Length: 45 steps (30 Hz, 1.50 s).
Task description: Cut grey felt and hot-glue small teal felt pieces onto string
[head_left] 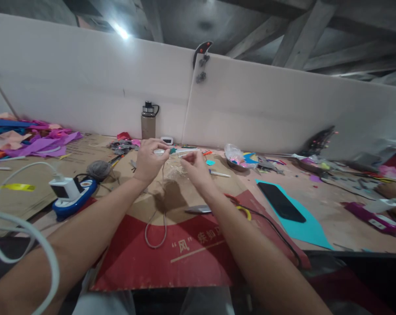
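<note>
My left hand (152,161) is raised over the cardboard, its fingers pinched together. A thin grey yarn (163,175) hangs from those fingertips and ends in a loop on the red part of the board. Right at the fingertips shows a small dark green piece (173,151); whether it is held or lies behind, I cannot tell. My right hand (194,165) is closed in a pinch just to the right, fingertips turned toward the left hand. What it grips is too small to make out. Below my right forearm lie scissors (198,210), partly hidden.
A grey yarn ball (99,169) and a blue power strip (75,201) with a white charger sit left. A bottle (148,122) stands behind. Right are a bowl (235,166), a phone (281,201) on turquoise sheet and another person's hand (393,190). A white cable loops front left.
</note>
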Each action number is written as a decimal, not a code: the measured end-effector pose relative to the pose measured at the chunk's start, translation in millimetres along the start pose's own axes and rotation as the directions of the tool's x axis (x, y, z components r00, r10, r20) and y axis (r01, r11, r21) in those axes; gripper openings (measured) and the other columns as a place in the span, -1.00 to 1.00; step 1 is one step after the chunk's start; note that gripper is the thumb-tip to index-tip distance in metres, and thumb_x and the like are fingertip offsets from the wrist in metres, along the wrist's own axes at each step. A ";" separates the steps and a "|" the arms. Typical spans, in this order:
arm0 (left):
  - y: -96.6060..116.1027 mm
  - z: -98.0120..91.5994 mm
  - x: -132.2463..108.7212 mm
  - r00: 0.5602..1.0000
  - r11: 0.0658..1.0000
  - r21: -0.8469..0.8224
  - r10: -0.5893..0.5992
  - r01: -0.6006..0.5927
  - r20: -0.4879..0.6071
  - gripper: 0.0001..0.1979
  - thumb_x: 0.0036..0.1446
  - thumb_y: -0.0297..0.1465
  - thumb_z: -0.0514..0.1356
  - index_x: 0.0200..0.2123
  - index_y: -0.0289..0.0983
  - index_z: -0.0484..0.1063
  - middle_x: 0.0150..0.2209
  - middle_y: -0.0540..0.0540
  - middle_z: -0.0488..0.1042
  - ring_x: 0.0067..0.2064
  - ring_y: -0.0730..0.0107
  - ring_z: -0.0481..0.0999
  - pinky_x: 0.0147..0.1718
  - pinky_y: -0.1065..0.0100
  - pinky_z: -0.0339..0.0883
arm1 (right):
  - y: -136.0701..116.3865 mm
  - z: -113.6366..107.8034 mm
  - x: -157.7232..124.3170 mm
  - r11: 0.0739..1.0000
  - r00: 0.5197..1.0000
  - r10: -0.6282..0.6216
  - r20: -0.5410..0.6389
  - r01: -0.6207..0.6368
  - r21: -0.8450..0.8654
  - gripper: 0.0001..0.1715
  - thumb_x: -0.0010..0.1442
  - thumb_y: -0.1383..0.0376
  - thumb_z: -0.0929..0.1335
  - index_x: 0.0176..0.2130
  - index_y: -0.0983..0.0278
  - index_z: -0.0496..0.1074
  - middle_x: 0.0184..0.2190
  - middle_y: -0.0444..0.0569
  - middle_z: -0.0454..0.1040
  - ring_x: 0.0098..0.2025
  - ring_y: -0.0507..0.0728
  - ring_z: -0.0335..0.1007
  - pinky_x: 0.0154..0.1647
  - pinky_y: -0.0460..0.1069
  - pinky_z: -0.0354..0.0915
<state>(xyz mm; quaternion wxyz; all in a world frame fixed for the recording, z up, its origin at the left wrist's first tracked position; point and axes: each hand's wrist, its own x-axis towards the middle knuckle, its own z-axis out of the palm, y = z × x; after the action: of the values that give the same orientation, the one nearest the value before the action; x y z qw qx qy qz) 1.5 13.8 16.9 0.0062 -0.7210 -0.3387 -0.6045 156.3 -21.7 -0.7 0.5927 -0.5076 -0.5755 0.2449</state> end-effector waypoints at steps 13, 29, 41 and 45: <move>-0.2 6.4 -3.0 0.894 0.792 -0.414 -0.402 0.449 0.200 -0.80 0.00 -0.29 0.24 -0.39 -0.34 0.46 -0.43 -0.05 0.50 -0.44 0.43 0.48 -0.42 0.32 0.46 | -11.5 32.0 -1.4 0.957 0.998 -0.052 -0.023 0.057 0.285 -0.78 0.03 0.25 0.33 -0.27 0.21 0.25 -0.54 -0.28 0.17 -0.54 -0.05 0.09 -0.51 -0.12 0.11; 11.2 10.5 -4.2 0.784 0.433 -0.673 -0.484 0.600 0.388 -0.82 -0.13 -0.39 0.36 -0.47 -0.37 0.46 -0.36 -0.10 0.52 -0.30 0.40 0.54 -0.11 0.21 0.45 | -0.7 15.9 4.7 0.965 0.962 -0.257 -0.095 0.251 -0.071 -0.83 0.14 0.21 0.28 -0.38 0.26 0.37 -0.40 -0.06 0.44 -0.32 0.07 0.29 -0.28 -0.04 0.19; 13.7 8.8 -1.2 0.765 0.380 -0.669 -0.405 0.638 0.500 -0.83 -0.14 -0.39 0.34 -0.42 -0.34 0.53 -0.29 -0.19 0.57 -0.16 0.23 0.55 -0.05 0.12 0.41 | 2.8 13.8 5.8 0.958 0.957 -0.277 -0.089 0.268 -0.103 -0.72 0.21 0.13 0.23 -0.38 0.25 0.37 -0.42 -0.07 0.41 -0.35 0.07 0.26 -0.31 -0.05 0.16; 17.9 6.9 0.0 0.765 0.403 -0.653 -0.398 0.641 0.506 -0.88 -0.17 -0.44 0.29 -0.46 -0.34 0.53 -0.25 -0.21 0.57 -0.15 0.19 0.55 -0.07 0.09 0.42 | 2.3 12.9 6.4 0.960 0.959 -0.267 -0.090 0.257 -0.115 -0.72 0.21 0.14 0.23 -0.38 0.26 0.38 -0.43 -0.07 0.41 -0.36 0.07 0.25 -0.33 -0.06 0.16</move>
<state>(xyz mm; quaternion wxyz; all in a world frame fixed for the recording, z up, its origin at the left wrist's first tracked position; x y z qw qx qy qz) 16.4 2.8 22.3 -0.5530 -0.5743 -0.2374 -0.5549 146.3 -11.1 -2.3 0.6224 -0.4687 -0.6176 0.1075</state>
